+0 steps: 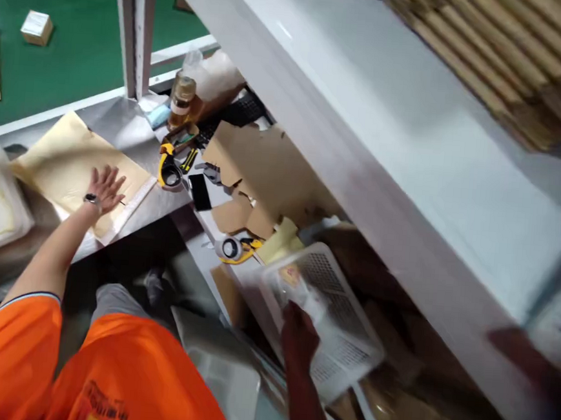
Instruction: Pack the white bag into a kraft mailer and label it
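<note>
R grip [300, 334] reaching down, touching basket [347, 345], closure unclear | L grip [105, 186] flat, splayed on envelope [65, 161]

We see even, bright overhead light on the left hand [105, 186]. Around the right hand [300, 334] everything turns dim, shadowed and motion-blurred.

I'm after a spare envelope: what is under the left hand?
The left hand lies flat, fingers spread, on a yellow padded envelope on the metal table. Anything beneath the envelope is covered.
</note>
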A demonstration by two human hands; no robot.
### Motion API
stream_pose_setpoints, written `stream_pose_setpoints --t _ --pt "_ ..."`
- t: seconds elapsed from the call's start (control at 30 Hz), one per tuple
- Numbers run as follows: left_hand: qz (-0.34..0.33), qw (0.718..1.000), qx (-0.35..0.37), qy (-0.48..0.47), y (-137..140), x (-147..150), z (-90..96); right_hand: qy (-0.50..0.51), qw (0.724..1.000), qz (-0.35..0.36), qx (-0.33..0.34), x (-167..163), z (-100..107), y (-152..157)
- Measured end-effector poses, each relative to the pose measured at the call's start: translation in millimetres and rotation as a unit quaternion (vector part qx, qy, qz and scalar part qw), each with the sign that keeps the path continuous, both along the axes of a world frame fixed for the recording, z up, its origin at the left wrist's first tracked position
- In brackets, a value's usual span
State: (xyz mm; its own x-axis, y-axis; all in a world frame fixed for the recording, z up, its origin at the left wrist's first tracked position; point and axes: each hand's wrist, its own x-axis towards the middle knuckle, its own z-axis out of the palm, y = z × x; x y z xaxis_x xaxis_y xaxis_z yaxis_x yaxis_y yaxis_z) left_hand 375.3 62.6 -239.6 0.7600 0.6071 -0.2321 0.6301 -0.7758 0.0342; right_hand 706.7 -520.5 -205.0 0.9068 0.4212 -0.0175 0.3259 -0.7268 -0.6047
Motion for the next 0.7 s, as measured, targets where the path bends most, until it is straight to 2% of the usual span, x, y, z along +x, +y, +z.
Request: stream_pose_setpoints --t 0.07,0.2,0.3,0.37,0.47,0.7 --pt "0.004 1.000 -0.016 -0.010 2 -2 -7.0 0.025 0.999 0.033 0.021 -41 -33 54" --pt "-0.003 0.998 -0.030 -0.047 4 -7 -21.4 0.069 0.956 0.281 0.042 -131 -85 204" --pt "-0.010 0.997 -0.037 -0.068 3 -8 -28.6 0.027 0.928 0.371 -0.022 -178 -108 317" --pt "-0.009 0.996 -0.043 -0.077 3 -8 -32.5 -0.007 0.915 0.396 -0.081 -196 -118 370" --pt "-0.006 0.995 -0.049 -0.089 3 -7 -39.0 -0.046 0.897 0.422 -0.122 -207 -127 409" --pt "-0.018 0.991 -0.070 -0.114 8 -5 -46.2 -0.080 0.889 0.426 -0.147 -213 -131 429"
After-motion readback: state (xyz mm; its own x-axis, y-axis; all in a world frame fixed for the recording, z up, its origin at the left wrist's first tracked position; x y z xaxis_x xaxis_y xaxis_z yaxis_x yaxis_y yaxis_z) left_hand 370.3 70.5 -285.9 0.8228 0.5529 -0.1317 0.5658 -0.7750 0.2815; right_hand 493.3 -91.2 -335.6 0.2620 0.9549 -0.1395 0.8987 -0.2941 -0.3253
